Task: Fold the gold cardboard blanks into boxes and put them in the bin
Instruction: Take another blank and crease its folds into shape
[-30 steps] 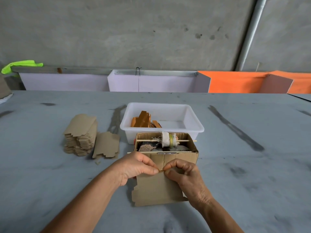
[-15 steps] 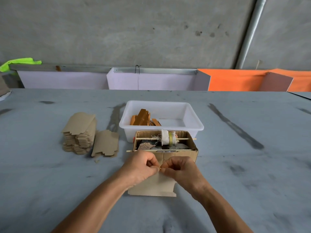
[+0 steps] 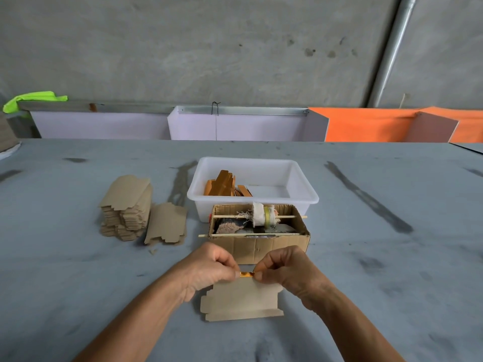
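Observation:
A cardboard blank lies on the grey table in front of me, brown side up, with a thin gold strip showing at its far edge. My left hand and my right hand each pinch that far edge, fingertips almost meeting over the gold strip. Further back stands the white plastic bin, with several folded gold boxes in its left half. A tall stack of flat blanks sits at the left, with a few loose blanks beside it.
An open brown carton with two wooden sticks across it and a roll of cloth tape stands between my hands and the bin. White and orange panels run along the table's far edge, below a concrete wall.
The blank's far edge has been folded toward me, so the piece looks shorter and a gold strip now shows. Both hands kept pinching the edge and drew slightly nearer to me.

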